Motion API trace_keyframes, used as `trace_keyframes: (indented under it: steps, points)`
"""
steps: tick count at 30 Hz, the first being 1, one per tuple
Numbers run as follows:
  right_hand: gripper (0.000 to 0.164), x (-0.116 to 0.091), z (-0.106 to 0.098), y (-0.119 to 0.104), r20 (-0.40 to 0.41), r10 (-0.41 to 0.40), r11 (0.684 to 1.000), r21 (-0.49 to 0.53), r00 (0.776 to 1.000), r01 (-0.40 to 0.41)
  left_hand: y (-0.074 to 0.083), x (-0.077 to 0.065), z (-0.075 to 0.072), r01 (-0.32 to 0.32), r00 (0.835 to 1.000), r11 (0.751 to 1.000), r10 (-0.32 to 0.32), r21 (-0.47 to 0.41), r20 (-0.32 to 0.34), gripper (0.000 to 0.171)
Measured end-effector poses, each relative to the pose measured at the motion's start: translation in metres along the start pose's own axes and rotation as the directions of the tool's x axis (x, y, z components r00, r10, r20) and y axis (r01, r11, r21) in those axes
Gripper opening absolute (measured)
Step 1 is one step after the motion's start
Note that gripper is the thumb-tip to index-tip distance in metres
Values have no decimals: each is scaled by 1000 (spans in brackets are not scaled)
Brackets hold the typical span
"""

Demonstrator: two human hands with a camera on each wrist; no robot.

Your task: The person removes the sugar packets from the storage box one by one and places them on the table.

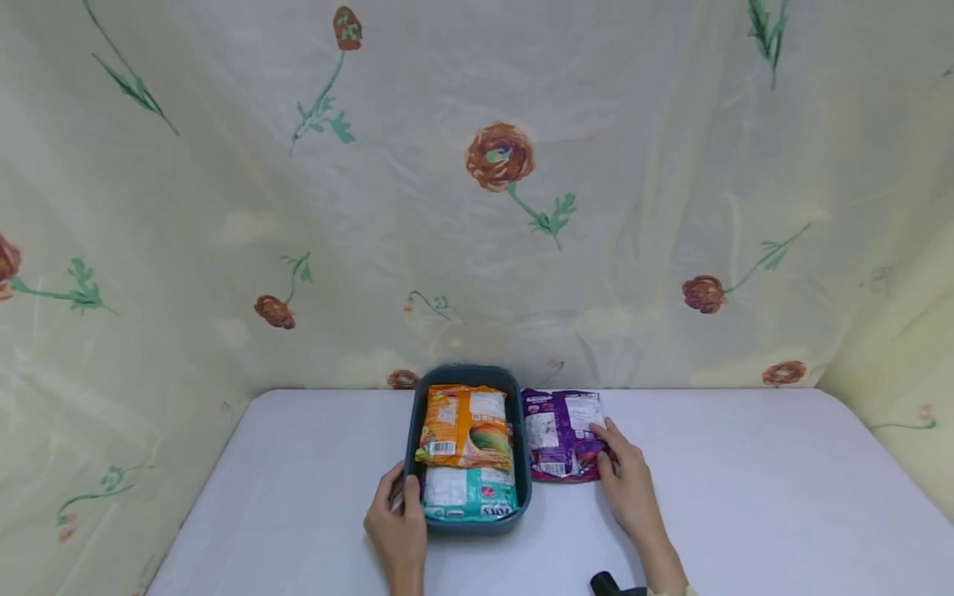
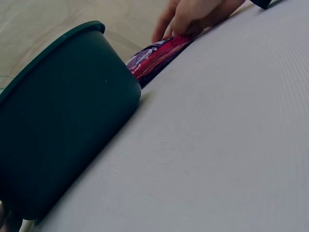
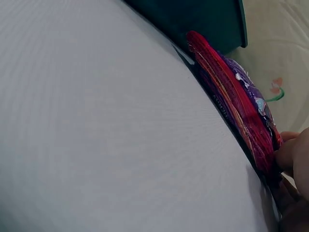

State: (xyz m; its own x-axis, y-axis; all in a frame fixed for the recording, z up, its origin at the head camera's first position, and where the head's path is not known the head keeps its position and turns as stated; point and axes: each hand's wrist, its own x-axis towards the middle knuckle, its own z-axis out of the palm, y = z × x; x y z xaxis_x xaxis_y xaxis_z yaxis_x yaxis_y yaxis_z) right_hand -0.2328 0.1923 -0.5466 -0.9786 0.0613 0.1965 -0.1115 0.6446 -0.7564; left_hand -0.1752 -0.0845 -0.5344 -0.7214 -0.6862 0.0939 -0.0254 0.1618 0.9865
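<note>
A dark blue-green plastic basin [image 1: 524, 497] stands on the white table and holds an orange candy bag [image 1: 455, 422] with fruit pictures, lying over the upper part of a teal bag [image 1: 447, 488] lettered FOX'S. My left hand [image 1: 398, 521] grips the basin's near left corner, thumb at the rim and fingers along the outer wall; the left wrist view shows only a bit of it at the lower left edge. A purple candy bag [image 1: 547, 439] lies flat against the basin's right side. My right hand [image 1: 626, 480] holds that bag's right edge between thumb and fingers [image 3: 287, 154].
A cloth wall with printed flowers [image 1: 499, 157] rises behind the table [image 1: 745, 480] and at both sides. The basin's far end stands close to this cloth. A black strap piece [image 1: 605, 583] shows by my right wrist.
</note>
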Motion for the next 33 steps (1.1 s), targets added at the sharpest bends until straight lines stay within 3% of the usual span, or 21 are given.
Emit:
trace_keyframes:
  steps: [10,17,21,26,33]
  points:
    - [41,-2,1,-2,-25,-36,999,0,999,36,-4,1,-1,-7,1000,1000,7,-2,7,24]
    - [43,-2,-1,-6,-14,61,994,90,998,-59,-6,1,-1,-2,1000,1000,2,-9,16,24]
    - [42,-1,-5,-8,-2,138,965,225,990,-134,-6,2,0,-6,1000,1000,6,-16,17,24]
    - [38,-3,-10,-10,-24,236,896,393,971,-208,-6,2,-1,-14,1000,1000,14,-12,18,24]
    - [36,-5,-19,-17,-30,206,851,498,978,-164,-5,2,-1,-8,999,1000,8,-26,35,25]
